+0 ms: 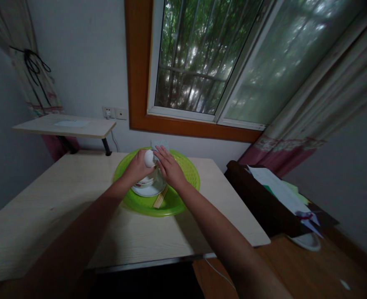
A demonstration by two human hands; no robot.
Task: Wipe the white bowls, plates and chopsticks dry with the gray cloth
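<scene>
A round green plastic basket (pixel 188 168) rests on the pale wooden table. Above it, my left hand (pixel 137 167) is closed around a small white rounded vessel (pixel 149 158), perhaps a cup or spoon; its exact kind is not clear. My right hand (pixel 171 169) presses a pale bluish cloth (pixel 160 144) near that vessel, fingers extended over it. Below the hands, white bowls (pixel 146 182) sit on a white plate (pixel 148 191) inside the basket, partly covered by my hands. A bundle of wooden chopsticks (pixel 161 199) leans beside the plate.
A small raised shelf (pixel 74 124) stands on the table (pixel 77 224) at the back left. Behind are wall sockets (pixel 114 113) and a barred window (pixel 202 62). To the right, papers (pixel 273 187) lie on a dark piece of furniture (pixel 248 199).
</scene>
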